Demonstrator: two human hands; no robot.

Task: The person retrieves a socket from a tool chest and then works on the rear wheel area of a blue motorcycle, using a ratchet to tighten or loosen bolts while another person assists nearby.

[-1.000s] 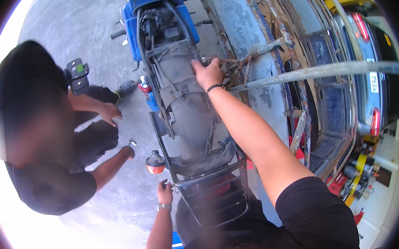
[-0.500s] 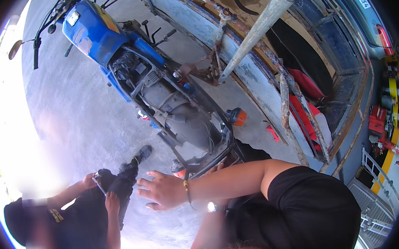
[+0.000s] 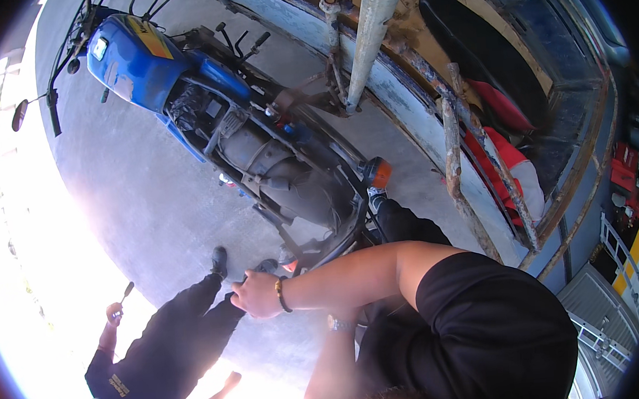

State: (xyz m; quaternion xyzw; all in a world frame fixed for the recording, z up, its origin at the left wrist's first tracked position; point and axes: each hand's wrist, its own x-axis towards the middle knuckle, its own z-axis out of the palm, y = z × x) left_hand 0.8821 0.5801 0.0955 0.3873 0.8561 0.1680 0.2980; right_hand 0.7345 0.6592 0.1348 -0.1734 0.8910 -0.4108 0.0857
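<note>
Right hand [image 3: 256,296] at seven o'clock, loosely curled, grasping nothing, near rear rack [image 3: 337,246] of blue motorcycle [image 3: 249,141]; left hand hidden, grip untellable; co-worker [image 3: 164,355] at eight o'clock gripping tool [image 3: 122,296].

blue truck bed [image 3: 433,128] right of the grey post [image 3: 371,36]. black seat [image 3: 483,51] and red panels [image 3: 505,149] lie inside it. co-worker in black [image 3: 160,359] crouches on concrete floor [image 3: 126,191], well left of the post.
</note>
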